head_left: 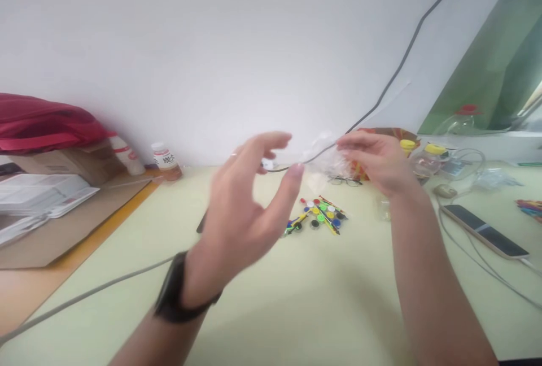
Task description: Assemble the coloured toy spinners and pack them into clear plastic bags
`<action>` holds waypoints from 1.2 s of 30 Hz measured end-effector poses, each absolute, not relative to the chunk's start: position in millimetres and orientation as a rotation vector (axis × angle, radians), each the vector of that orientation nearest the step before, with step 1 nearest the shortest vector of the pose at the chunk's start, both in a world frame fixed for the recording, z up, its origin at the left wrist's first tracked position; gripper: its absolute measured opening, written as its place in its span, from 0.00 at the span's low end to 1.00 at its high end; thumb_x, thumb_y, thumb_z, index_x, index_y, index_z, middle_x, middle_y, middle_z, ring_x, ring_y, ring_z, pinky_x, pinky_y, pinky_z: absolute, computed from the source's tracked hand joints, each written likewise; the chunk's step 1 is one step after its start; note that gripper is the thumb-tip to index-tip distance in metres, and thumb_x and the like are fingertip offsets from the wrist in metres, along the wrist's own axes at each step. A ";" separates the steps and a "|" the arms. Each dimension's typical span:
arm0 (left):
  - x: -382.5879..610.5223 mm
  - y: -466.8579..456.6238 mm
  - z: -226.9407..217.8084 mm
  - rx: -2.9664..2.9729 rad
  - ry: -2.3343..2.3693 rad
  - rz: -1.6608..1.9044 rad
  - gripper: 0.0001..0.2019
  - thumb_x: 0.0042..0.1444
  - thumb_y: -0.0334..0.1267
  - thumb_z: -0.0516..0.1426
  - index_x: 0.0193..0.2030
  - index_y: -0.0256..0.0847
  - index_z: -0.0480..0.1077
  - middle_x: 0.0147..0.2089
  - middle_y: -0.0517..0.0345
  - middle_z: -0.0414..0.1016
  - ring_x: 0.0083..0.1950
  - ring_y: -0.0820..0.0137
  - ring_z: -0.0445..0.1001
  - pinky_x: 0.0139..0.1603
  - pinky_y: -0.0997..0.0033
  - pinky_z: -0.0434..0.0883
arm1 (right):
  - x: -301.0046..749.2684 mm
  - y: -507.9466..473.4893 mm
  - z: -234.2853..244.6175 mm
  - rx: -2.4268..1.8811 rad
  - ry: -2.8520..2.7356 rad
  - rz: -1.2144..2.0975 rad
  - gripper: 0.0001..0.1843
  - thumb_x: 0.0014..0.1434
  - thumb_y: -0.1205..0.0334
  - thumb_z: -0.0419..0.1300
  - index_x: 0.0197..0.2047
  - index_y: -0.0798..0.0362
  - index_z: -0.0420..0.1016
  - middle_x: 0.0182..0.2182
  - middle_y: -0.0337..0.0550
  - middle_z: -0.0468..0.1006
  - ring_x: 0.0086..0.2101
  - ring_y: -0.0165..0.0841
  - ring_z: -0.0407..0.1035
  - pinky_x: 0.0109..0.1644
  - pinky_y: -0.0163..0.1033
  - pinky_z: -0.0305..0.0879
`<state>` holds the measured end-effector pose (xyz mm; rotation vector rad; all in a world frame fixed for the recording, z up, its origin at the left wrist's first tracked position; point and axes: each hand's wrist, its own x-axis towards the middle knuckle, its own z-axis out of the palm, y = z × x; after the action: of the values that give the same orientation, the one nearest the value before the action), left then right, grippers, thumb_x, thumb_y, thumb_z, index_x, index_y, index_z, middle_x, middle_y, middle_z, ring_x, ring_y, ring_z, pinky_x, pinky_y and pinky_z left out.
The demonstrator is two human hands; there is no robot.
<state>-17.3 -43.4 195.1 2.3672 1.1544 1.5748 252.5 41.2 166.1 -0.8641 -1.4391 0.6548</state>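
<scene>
My left hand (243, 213), with a black band on the wrist, is raised over the table. Its thumb and fingers are spread apart, with nothing between them. To its right, my right hand (376, 160) pinches a crumpled clear plastic bag (324, 160) between thumb and fingers, blurred by motion. Below the hands, a small pile of coloured round pieces and pen-like sticks (322, 213) lies on the pale green tabletop (296, 298). A grey cable (406, 52) slants down past my right fingertips; blur hides whether they touch it.
Eyeglasses (345, 181) lie behind the pile. On the right are a phone (485, 231) with cables and yellow-lidded clear jars (427, 160). A labelled bottle (166, 161), a white-and-red bottle (127, 154), a red bag (46, 123) and a cardboard sheet (80, 216) occupy the left.
</scene>
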 end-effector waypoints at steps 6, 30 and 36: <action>-15.1 19.9 172.5 2.205 0.938 1.172 0.22 0.62 0.54 0.61 0.58 0.46 0.74 0.56 0.51 0.79 0.53 0.61 0.78 0.51 0.63 0.76 | 224.6 20.1 176.2 -0.827 -1.755 0.978 0.18 0.52 0.53 0.75 0.45 0.49 0.83 0.42 0.45 0.83 0.42 0.40 0.78 0.46 0.45 0.76; -54.4 63.3 164.5 1.886 1.014 1.468 0.14 0.62 0.50 0.62 0.41 0.41 0.69 0.28 0.57 0.79 0.26 0.71 0.75 0.28 0.73 0.71 | 211.3 50.9 145.1 -0.939 -1.843 1.110 0.28 0.52 0.53 0.74 0.55 0.50 0.77 0.33 0.42 0.82 0.35 0.36 0.77 0.43 0.42 0.75; -76.8 71.9 164.6 1.940 1.120 1.340 0.20 0.60 0.50 0.63 0.53 0.42 0.70 0.34 0.54 0.81 0.33 0.66 0.79 0.35 0.67 0.75 | 239.2 61.1 144.7 -0.946 -1.675 0.964 0.25 0.51 0.48 0.73 0.48 0.53 0.81 0.35 0.46 0.82 0.37 0.38 0.77 0.48 0.47 0.74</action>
<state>-76.8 71.9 164.6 1.9398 1.1196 1.3404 239.2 61.1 144.7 -0.9464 -1.6752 0.9643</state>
